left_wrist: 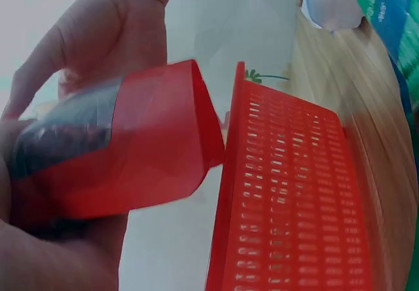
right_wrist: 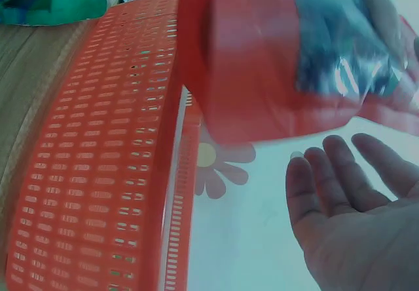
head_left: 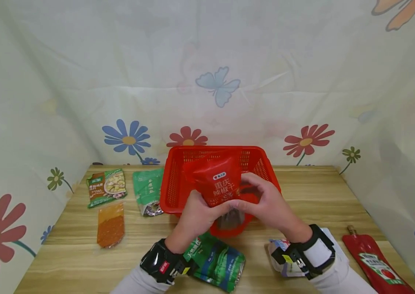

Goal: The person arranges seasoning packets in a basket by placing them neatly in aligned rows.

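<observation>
A red food pouch [head_left: 214,179] with white print and a dark glossy lower part is held up over the front of a red plastic basket [head_left: 170,179]. My left hand [head_left: 198,214] grips its left side, thumb across the front. Thumb to thumb with it, my right hand [head_left: 266,202] touches the pouch at its lower right. In the right wrist view, the right hand's fingers [right_wrist: 311,179] are spread and stand apart from the pouch. The pouch bottom faces the basket's slotted side [left_wrist: 294,179] in the left wrist view.
Left of the basket lie a green pouch [head_left: 145,185], a brown-green packet [head_left: 107,188] and an orange sachet [head_left: 110,226]. In front is a green-blue pouch [head_left: 218,261]. To the right are a pale packet [head_left: 278,259], partly behind the wrist, and a red ketchup pouch [head_left: 372,257].
</observation>
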`<state>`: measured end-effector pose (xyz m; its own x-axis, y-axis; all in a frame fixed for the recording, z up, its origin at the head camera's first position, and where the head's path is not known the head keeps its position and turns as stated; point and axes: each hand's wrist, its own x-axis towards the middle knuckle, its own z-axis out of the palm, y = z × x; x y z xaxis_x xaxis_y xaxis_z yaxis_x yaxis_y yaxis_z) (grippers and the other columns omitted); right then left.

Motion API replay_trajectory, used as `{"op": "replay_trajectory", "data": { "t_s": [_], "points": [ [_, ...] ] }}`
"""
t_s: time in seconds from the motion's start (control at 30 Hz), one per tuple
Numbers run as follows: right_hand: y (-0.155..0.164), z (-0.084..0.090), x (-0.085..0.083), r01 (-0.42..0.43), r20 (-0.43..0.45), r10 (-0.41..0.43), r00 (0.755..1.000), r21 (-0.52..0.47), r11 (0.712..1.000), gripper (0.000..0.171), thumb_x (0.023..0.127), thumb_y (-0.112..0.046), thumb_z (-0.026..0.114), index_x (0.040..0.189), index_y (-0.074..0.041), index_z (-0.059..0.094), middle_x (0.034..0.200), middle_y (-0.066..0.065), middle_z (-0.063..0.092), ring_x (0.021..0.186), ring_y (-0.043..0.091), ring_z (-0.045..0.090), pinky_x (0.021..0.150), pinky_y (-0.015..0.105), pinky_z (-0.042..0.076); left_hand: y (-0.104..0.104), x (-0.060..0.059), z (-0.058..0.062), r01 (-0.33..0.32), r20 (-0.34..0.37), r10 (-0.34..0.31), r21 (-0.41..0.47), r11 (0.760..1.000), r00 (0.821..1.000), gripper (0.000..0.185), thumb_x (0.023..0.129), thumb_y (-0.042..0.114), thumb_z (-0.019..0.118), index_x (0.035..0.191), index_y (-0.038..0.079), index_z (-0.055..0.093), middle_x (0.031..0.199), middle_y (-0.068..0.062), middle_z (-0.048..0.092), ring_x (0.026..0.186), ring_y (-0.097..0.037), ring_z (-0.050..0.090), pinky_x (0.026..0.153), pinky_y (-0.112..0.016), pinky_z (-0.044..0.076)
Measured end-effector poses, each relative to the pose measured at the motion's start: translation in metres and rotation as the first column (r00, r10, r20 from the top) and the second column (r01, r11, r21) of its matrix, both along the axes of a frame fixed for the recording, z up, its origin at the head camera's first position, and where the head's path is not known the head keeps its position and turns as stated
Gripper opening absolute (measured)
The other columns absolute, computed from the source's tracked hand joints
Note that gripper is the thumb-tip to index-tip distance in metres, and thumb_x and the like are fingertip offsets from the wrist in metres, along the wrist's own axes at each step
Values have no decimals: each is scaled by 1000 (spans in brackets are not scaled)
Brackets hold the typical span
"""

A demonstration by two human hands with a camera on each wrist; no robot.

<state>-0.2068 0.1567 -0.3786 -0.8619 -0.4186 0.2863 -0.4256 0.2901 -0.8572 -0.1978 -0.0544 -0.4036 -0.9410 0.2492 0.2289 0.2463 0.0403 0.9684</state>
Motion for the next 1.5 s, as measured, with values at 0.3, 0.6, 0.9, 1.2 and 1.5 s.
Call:
{"op": "replay_trajectory", "data": {
  "t_s": [0.3,0.6,0.9,1.2,1.5],
  "points": [
    [-1,2,2,-170,80,180,980,-114,979,61,86,-14,82,138,-20,51,133,3,64,119,26,64,92,45,61,0,8,2,146,-48,-156,-159,976,987,56,87,26,83,136,26,56,128,9,70,114,-12,69,96,-31,58],
    [-9,-1,5,-212,12,215,976,-139,967,67,83,-14,85,137,-19,46,133,2,63,118,26,64,92,46,60,-1,8,1,187,-9,-192,-190,964,981,55,87,23,83,135,25,56,127,9,71,113,-11,69,96,-31,58],
    [-14,-5,9,-193,24,202,979,-207,959,66,84,-10,84,137,-17,45,133,5,63,118,28,64,93,49,60,-2,8,1,179,-11,-184,-176,968,983,58,85,21,85,135,26,55,128,10,70,115,-12,68,98,-33,57],
    [-19,-3,15,-149,34,162,986,-245,958,65,85,-8,82,137,-16,44,133,6,62,119,29,64,93,48,60,-3,6,-1,228,-55,-235,-106,968,971,62,84,16,85,137,26,56,130,7,69,117,-13,66,97,-32,57],
    [-21,2,18,-78,61,94,994,-227,971,63,87,-9,81,137,-16,45,134,5,62,118,28,64,91,44,61,-5,6,-2,224,-49,-229,-99,970,972,56,84,23,86,133,28,59,127,9,71,114,-12,68,95,-30,58]
  ]
}}
